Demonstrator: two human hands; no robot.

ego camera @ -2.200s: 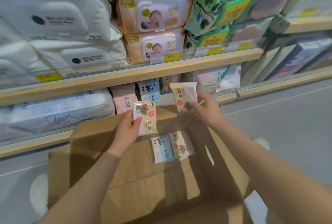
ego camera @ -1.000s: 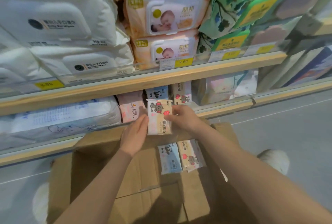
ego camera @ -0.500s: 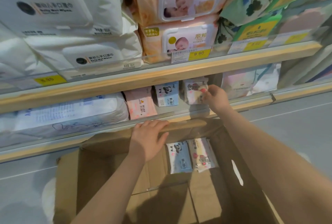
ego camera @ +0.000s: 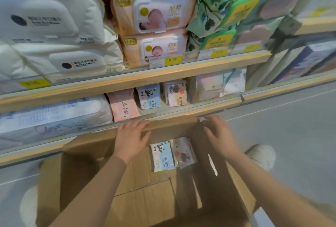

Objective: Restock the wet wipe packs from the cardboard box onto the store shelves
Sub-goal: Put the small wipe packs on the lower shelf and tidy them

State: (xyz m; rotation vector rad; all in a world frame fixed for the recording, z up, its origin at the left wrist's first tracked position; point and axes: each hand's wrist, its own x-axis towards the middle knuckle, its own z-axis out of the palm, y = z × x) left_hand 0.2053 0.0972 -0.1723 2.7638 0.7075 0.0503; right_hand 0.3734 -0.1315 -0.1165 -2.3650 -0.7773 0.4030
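Note:
An open cardboard box [ego camera: 87,170] stands on the floor below me, against the shelves. Inside it lie a blue panda wipe pack [ego camera: 162,157] and a beige pack [ego camera: 184,153] side by side. My left hand [ego camera: 131,138] rests flat on the box's far rim, fingers straight, holding nothing. My right hand [ego camera: 219,134] hovers over the box's far right corner, fingers spread and empty. On the lower shelf [ego camera: 181,111] stand a pink pack [ego camera: 124,104], a blue panda pack [ego camera: 149,96] and a beige pack [ego camera: 176,94].
The upper shelf [ego camera: 145,79] holds big white packs [ego camera: 60,39], orange baby-wipe packs [ego camera: 154,32] and green floral packs [ego camera: 223,8]. A large pale pack [ego camera: 54,115] fills the lower shelf's left. Grey floor lies to the right, and my white shoe [ego camera: 261,155] is beside the box.
My right hand left the beige pack standing on the lower shelf and drew back empty over the box. My left hand stays on the box rim.

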